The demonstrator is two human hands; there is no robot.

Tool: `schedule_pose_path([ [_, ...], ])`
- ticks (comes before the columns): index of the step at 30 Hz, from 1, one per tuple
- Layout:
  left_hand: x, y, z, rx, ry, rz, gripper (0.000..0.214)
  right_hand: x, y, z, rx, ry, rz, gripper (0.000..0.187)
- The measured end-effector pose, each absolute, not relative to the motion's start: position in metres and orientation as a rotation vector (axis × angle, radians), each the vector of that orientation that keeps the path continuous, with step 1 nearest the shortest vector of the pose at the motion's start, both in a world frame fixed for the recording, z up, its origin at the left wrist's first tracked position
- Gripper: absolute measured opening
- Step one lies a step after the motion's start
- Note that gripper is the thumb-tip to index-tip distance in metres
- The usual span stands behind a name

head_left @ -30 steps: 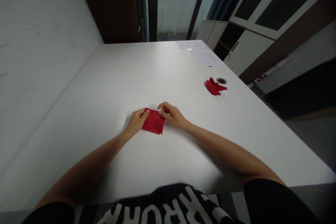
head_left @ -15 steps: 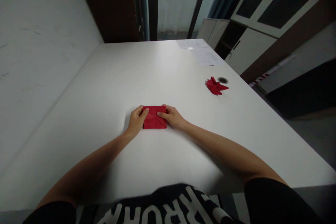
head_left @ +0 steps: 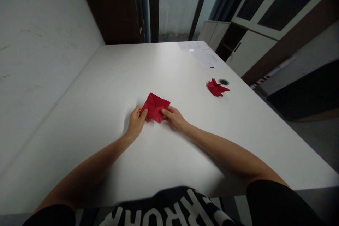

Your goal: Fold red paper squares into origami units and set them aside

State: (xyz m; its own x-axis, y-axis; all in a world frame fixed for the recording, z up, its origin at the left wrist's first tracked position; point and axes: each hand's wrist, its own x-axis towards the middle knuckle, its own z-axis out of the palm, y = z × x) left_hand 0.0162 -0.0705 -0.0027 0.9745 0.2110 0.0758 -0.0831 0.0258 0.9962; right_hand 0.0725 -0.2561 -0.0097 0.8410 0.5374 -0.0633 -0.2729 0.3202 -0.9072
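A folded sheet of red paper [head_left: 155, 106] with visible creases is held between my two hands, turned so that one corner points away from me. My left hand [head_left: 137, 118] pinches its left corner, thumb on top and fingers underneath. On the opposite side, my right hand [head_left: 173, 117] grips the right part, with the thumb pressed on the upper face. The fingers beneath the paper are mostly hidden. Farther off to the right lies a red folded-paper figure [head_left: 217, 88] with several pointed tips, untouched by either hand.
The white table [head_left: 106, 81] stretches ahead, bordered by a white wall [head_left: 39, 42] at left. Beside the paper figure is a round cable hole [head_left: 224, 82]. Printed sheets [head_left: 205, 57] lie at the far right corner, with a white cabinet [head_left: 253, 53] beyond the table edge.
The red paper has turned from lying square to me to a slanted, diamond-like position and shifted slightly away from me. Both hands still hold it at its sides.
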Motion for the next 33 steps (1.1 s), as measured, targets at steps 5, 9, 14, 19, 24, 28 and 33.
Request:
schedule_pose_path([
  [5,0.015,-0.074,-0.004,1.546,0.065,0.197,0.034,0.063,-0.251,-0.014,-1.210,-0.289,0.494,0.044],
  [9,0.014,-0.075,-0.005,1.528,0.023,0.146,0.032,0.061,-0.255,-0.012,-1.377,-0.375,0.440,0.042],
  [14,0.012,-0.078,-0.009,1.622,-0.051,-0.020,0.032,0.064,-0.260,-0.011,-1.434,-0.430,0.360,0.039],
  [19,0.011,-0.075,-0.011,1.742,-0.025,0.022,0.034,0.065,-0.263,-0.007,-1.528,-0.514,0.387,0.039],
  [24,0.006,-0.073,-0.008,1.916,-0.082,-0.157,0.046,0.065,-0.265,-0.005,-1.609,-0.539,0.380,0.040],
  [28,0.007,-0.072,-0.010,1.892,-0.126,-0.192,0.049,0.071,-0.270,-0.004,-1.644,-0.554,0.368,0.040],
  [33,0.010,-0.071,-0.013,1.857,-0.042,-0.071,0.038,0.073,-0.271,-0.005,-1.645,-0.599,0.426,0.041],
])
